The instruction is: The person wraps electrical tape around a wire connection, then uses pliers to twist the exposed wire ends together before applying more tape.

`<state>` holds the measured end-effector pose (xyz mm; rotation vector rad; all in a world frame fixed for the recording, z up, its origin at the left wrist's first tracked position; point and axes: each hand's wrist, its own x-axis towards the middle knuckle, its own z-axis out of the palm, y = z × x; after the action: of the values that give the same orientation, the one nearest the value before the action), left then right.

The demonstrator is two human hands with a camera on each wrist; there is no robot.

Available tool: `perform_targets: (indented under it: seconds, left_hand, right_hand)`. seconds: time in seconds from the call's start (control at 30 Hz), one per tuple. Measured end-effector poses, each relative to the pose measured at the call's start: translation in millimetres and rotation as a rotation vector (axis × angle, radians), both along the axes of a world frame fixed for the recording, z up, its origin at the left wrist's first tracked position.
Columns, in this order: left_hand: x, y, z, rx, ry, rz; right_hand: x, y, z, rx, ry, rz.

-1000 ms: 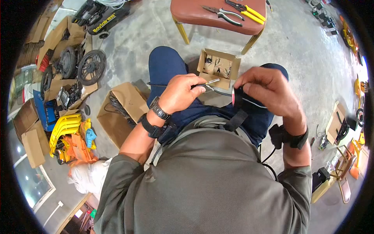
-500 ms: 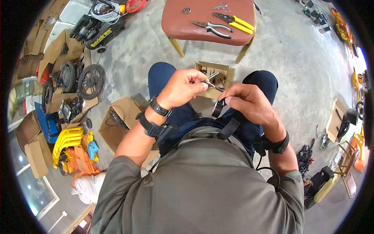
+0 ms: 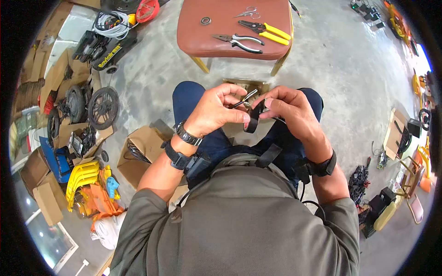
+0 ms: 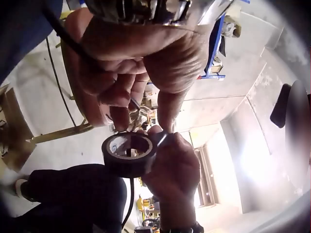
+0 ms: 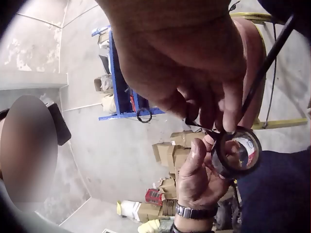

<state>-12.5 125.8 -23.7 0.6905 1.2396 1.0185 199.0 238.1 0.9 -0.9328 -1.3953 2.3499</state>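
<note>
Wrapping seems under way: right hand [image 3: 291,110] fingers grip the tape roll [image 3: 254,117], left hand [image 3: 215,112] fingers pinch the wire [image 3: 244,97] beside the roll; next calls for steady tension.

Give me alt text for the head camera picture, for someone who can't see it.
Seen from above, a seated person's left hand pinches a thin cable with a metal tip, while the right hand holds a roll of black tape close beside it. Ahead stands a brown stool bearing pliers, yellow-handled cutters and scissors.
</note>
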Motion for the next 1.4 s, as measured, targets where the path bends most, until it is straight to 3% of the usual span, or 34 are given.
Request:
perform_targets:
  seconds: [0.13, 0.33, 0.43, 0.57, 0.8, 0.9, 0.93, 1.03, 1.13, 1.27, 1.37, 1.4]
  left_hand:
    - [-0.4, 9.8, -5.3, -0.044, 0.052, -0.028]
    - [2.3, 7.1, -8.9, 0.108, 0.254, 0.025]
    - [10.1, 1.7, 10.1, 0.376, 0.614, -0.019]
    - [16.7, -5.2, 12.7, 0.515, 0.798, -0.021]
    - [25.5, -14.2, 20.1, 0.543, 0.655, -0.025]
    - [27.6, -24.1, 26.8, 0.415, 0.506, -0.024]
    - [30.9, -28.3, 34.0, 0.266, 0.301, 0.033]
    - [26.6, -32.6, 31.7, 0.185, 0.257, 0.057]
    - [28.8, -34.3, 27.8, 0.377, 0.302, 0.108]
    - [38.0, -33.6, 37.7, 0.429, 0.218, 0.174]
    - [36.2, -35.2, 33.4, 0.434, 0.192, 0.178]
    - [36.5, -37.1, 33.2, 0.414, 0.169, 0.183]
  right_hand:
    - [-0.7, 4.9, -7.9, 0.006, -0.006, -0.032]
    - [-2.3, 7.4, -22.1, 0.119, -0.002, 0.009]
    - [-5.3, 7.2, -17.6, 0.157, -0.004, 0.053]
    - [-7.5, 2.1, -6.4, 0.187, -0.004, 0.103]
    - [0.4, -2.7, 13.1, 0.256, -0.086, 0.149]
    - [7.7, 0.6, 15.4, 0.275, -0.045, 0.102]
    - [10.1, 0.0, 16.9, 0.299, -0.024, 0.087]
    - [17.2, -8.7, 20.4, 0.235, 0.057, 0.123]
    - [19.1, -23.3, 14.2, 0.205, 0.059, 0.187]
    - [11.6, -36.5, 15.2, 0.364, 0.119, 0.174]
    - [13.1, -33.1, 22.5, 0.221, 0.066, 0.196]
    - [13.2, -31.9, 25.5, 0.292, 0.022, 0.217]
